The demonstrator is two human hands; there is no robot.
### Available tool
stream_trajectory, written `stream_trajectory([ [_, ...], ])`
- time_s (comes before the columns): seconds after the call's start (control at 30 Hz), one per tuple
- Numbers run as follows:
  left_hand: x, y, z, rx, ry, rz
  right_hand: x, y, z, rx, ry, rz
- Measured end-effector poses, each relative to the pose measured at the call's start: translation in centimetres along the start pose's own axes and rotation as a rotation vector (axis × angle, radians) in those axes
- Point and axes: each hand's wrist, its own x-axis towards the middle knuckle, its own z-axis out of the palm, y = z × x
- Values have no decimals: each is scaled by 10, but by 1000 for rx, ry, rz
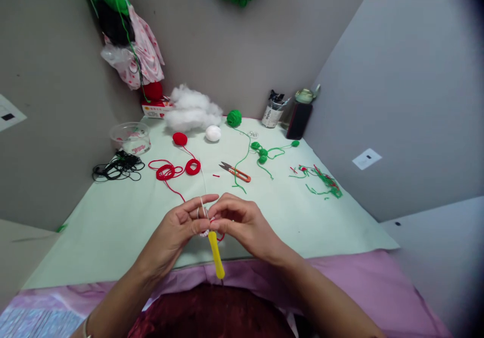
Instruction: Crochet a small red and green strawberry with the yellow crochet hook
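Observation:
Both hands meet above the table's near edge, over a small white crochet piece (204, 233) with red yarn at it. My left hand (176, 227) pinches the piece between thumb and fingers. White yarn (204, 181) runs over its raised index finger. From the right, my right hand (245, 224) closes thumb and index fingertip at the same piece; the exact grip is partly hidden. A crochet hook (216, 257) with a yellow handle points down toward my body, its handle's top at the fingertips. Its tip is out of sight.
Ahead lie red yarn coils (165, 172), orange thread snips (234, 171), a white ball (213, 133), stuffing (192, 108) and green crocheted pieces (260, 152). Black yarn (119, 166) and a clear tub (130, 138) are left; yarn scraps (327, 181) and a phone (300, 120) are right.

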Motion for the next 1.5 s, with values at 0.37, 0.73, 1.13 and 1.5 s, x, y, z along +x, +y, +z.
stream_trajectory([
  [0.37, 0, -9, 7, -78, 105, 23, -3, 5, 0, -625, 79, -352],
  [0.73, -9, -15, -1, -110, 16, 16, -7, -2, -6, -608, 48, -331],
  [1.13, -7, -2, -18, -114, 98, 118, 78, 24, -86, -1404, -85, 219],
  [1.5, -10, -2, -21, -138, 63, 162, 40, -24, -149, -1539, -174, 368],
])
